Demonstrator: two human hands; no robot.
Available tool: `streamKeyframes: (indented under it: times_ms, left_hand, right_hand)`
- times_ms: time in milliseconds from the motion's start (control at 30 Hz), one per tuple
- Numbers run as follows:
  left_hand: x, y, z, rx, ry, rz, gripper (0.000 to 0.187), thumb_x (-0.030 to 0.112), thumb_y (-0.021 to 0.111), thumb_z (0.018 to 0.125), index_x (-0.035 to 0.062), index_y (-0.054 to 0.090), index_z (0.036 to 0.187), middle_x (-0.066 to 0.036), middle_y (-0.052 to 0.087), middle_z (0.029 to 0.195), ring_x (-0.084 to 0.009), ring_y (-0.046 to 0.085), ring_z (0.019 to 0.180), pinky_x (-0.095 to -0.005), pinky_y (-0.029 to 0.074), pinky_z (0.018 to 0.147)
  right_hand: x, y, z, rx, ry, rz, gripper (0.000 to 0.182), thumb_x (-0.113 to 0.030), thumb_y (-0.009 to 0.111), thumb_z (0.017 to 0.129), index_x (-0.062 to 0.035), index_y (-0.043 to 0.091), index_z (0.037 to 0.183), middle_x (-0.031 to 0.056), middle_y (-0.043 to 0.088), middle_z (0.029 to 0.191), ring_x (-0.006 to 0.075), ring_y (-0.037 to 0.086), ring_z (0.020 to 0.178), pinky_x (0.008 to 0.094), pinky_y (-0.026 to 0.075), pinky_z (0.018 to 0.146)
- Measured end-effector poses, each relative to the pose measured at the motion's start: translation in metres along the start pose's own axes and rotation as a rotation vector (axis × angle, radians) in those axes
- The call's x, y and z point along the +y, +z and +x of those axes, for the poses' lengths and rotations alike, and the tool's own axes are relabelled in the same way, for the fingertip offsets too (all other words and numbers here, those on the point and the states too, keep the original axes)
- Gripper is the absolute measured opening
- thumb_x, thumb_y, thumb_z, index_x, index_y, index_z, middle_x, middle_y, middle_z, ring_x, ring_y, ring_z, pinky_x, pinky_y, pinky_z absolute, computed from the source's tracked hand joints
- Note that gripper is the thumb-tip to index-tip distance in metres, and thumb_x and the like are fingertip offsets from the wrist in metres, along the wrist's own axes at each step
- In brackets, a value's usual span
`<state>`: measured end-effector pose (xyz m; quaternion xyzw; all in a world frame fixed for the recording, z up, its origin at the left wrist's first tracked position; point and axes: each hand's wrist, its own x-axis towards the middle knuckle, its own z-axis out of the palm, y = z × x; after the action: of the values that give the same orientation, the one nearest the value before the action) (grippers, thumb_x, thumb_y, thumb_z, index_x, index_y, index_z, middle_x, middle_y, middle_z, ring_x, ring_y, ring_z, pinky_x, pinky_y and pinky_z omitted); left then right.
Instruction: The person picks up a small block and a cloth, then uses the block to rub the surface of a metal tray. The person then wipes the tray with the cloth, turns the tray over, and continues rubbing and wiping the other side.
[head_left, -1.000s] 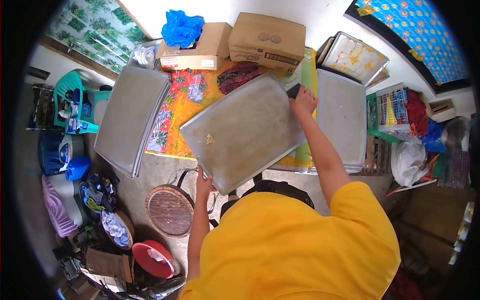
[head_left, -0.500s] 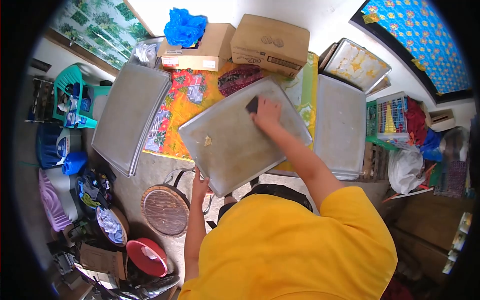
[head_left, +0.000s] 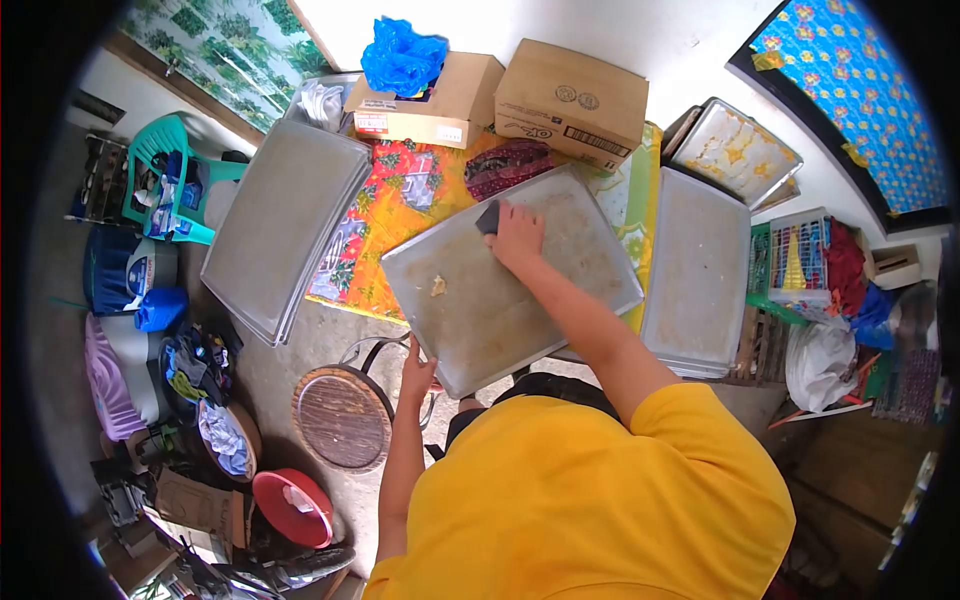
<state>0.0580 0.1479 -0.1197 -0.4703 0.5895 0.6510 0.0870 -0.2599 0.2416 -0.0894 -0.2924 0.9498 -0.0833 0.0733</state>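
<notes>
A large metal baking tray [head_left: 530, 290] with a stained surface lies tilted at an angle over the near edge of the table. My left hand [head_left: 417, 376] is closed on its lower left edge. Against the upper part of the tray, my right hand [head_left: 518, 238] presses a small dark flat pad [head_left: 489, 218]; its exact kind is hard to make out. A pale crumbly scrap [head_left: 438, 286] sits on the tray's left side.
Stacked trays stand at left [head_left: 290, 225] and right [head_left: 697, 270]. Behind are a cardboard box [head_left: 570, 95], a blue plastic bag [head_left: 402, 58] and a dark red patterned cloth [head_left: 508, 166]. A round wooden stool [head_left: 342, 418] stands below left.
My right hand has moved the dark pad a little left across the tray. The left hand keeps its hold on the edge. The whole view has shifted slightly.
</notes>
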Motion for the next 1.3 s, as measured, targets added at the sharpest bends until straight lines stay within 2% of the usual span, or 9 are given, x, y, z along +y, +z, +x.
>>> streamKeyframes:
  times_ms: [233, 533, 733, 833, 933, 1033, 1133, 1233, 1300]
  left_hand:
    - [-0.002, -0.002, -0.001, 0.004, 0.000, -0.017, 0.084, 0.000, 0.051, 0.087, 0.0297, 0.007, 0.152, -0.019, 0.066, 0.082, -0.0223, 0.065, 0.054, -0.0327, 0.056, 0.044]
    - [0.005, -0.003, -0.001, -0.040, -0.043, -0.027, 0.083, 0.002, 0.050, 0.089, 0.0289, 0.004, 0.152, -0.020, 0.066, 0.083, -0.0233, 0.066, 0.055, -0.0333, 0.056, 0.044]
    - [-0.005, -0.007, 0.007, -0.064, -0.049, -0.016, 0.083, 0.002, 0.051, 0.089, 0.0289, 0.002, 0.152, -0.019, 0.065, 0.079, -0.0230, 0.065, 0.054, -0.0341, 0.056, 0.044]
    - [0.001, -0.006, 0.005, -0.065, -0.066, -0.013, 0.084, 0.001, 0.051, 0.089, 0.0288, 0.001, 0.152, -0.019, 0.065, 0.079, -0.0230, 0.064, 0.053, -0.0342, 0.056, 0.044]
    - [-0.001, -0.008, 0.006, -0.077, -0.062, -0.017, 0.085, 0.001, 0.050, 0.089, 0.0289, 0.001, 0.152, -0.020, 0.065, 0.080, -0.0233, 0.065, 0.053, -0.0348, 0.057, 0.045]
    - [-0.010, -0.010, 0.013, -0.095, -0.065, -0.040, 0.085, 0.000, 0.050, 0.089, 0.0291, 0.000, 0.151, -0.021, 0.066, 0.083, -0.0243, 0.066, 0.055, -0.0359, 0.058, 0.045]
    - [0.003, -0.008, 0.002, -0.094, -0.072, -0.057, 0.085, -0.001, 0.050, 0.089, 0.0293, 0.000, 0.151, -0.022, 0.065, 0.085, -0.0255, 0.066, 0.056, -0.0369, 0.058, 0.047]
    - [0.011, -0.007, -0.003, -0.096, -0.087, -0.083, 0.084, -0.001, 0.049, 0.089, 0.0294, 0.001, 0.152, -0.022, 0.065, 0.087, -0.0264, 0.067, 0.058, -0.0373, 0.058, 0.048]
    - [0.013, -0.009, -0.002, -0.101, -0.084, -0.072, 0.084, -0.001, 0.050, 0.090, 0.0293, 0.002, 0.152, -0.021, 0.065, 0.087, -0.0265, 0.067, 0.059, -0.0374, 0.058, 0.048]
  right_hand:
    - [0.126, -0.040, 0.043, 0.177, 0.577, -0.125, 0.076, -0.052, 0.069, 0.074, -0.0059, 0.043, 0.129, 0.0146, 0.057, 0.120, 0.0310, 0.057, 0.111, 0.0539, 0.038, 0.093]
    - [0.137, -0.042, 0.073, 0.060, 0.508, -0.138, 0.086, -0.050, 0.074, 0.070, -0.0059, 0.038, 0.134, 0.0160, 0.054, 0.127, 0.0321, 0.057, 0.113, 0.0506, 0.036, 0.095]
    - [0.119, -0.039, 0.071, 0.227, 0.474, -0.258, 0.056, -0.031, 0.060, 0.084, -0.0048, 0.045, 0.131, 0.0125, 0.057, 0.114, 0.0273, 0.060, 0.099, 0.0435, 0.041, 0.084]
    - [0.079, -0.021, 0.074, 0.309, 0.354, -0.430, 0.038, -0.021, 0.053, 0.086, -0.0063, 0.051, 0.121, 0.0090, 0.058, 0.102, 0.0233, 0.059, 0.090, 0.0398, 0.041, 0.078]
    - [0.049, -0.011, 0.052, 0.405, 0.033, -0.543, 0.030, -0.020, 0.053, 0.087, -0.0080, 0.052, 0.114, 0.0075, 0.058, 0.099, 0.0223, 0.059, 0.089, 0.0384, 0.041, 0.078]
    - [0.066, -0.032, 0.057, 0.409, 0.164, -0.449, 0.022, -0.017, 0.049, 0.087, -0.0078, 0.054, 0.106, 0.0075, 0.058, 0.091, 0.0231, 0.061, 0.083, 0.0389, 0.042, 0.074]
    - [0.105, -0.052, 0.073, 0.315, 0.404, -0.447, 0.030, -0.018, 0.051, 0.088, -0.0071, 0.052, 0.115, 0.0067, 0.058, 0.099, 0.0216, 0.059, 0.092, 0.0370, 0.041, 0.076]
    - [0.103, -0.037, 0.076, 0.348, 0.279, -0.557, 0.030, -0.019, 0.051, 0.087, -0.0070, 0.052, 0.115, 0.0059, 0.057, 0.096, 0.0209, 0.059, 0.090, 0.0365, 0.041, 0.075]
    - [0.073, -0.022, 0.072, 0.387, 0.149, -0.565, 0.021, -0.018, 0.051, 0.086, -0.0085, 0.054, 0.105, 0.0057, 0.058, 0.089, 0.0217, 0.060, 0.081, 0.0378, 0.041, 0.074]
